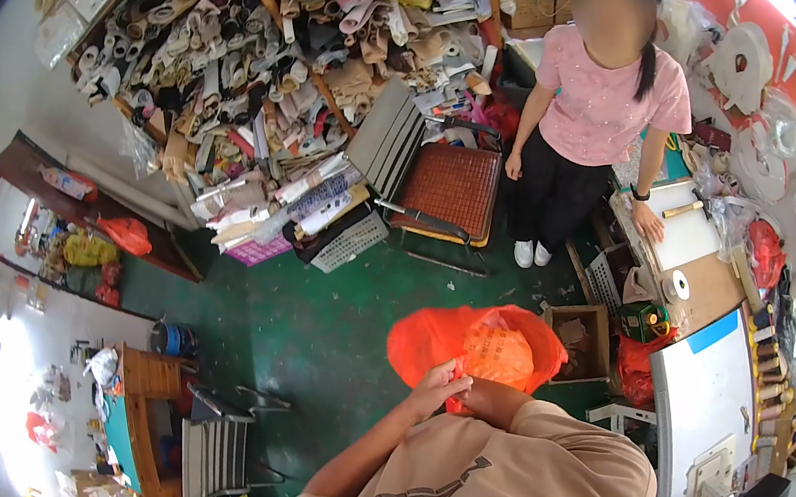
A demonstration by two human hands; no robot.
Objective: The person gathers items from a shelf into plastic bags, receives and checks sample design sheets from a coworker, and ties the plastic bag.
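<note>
A red plastic bag (420, 341) hangs in front of my body, its mouth spread wide. Inside it lies an orange plastic bag (497, 351) with printed characters. My left hand (439, 389) is closed on the near edge of the red bag, fingers pinched together. My right forearm (495, 401) reaches to the same edge, close beside the left hand. The fingers of my right hand are hidden by the bag and the left hand.
A person in a pink shirt (611, 110) stands at the right, one hand on the workbench (711, 293). A brown-seated chair (446, 192) stands ahead before shelves of rolled material (225, 80). A cardboard box (579, 340) sits right of the bag; another chair (214, 454) is at the left.
</note>
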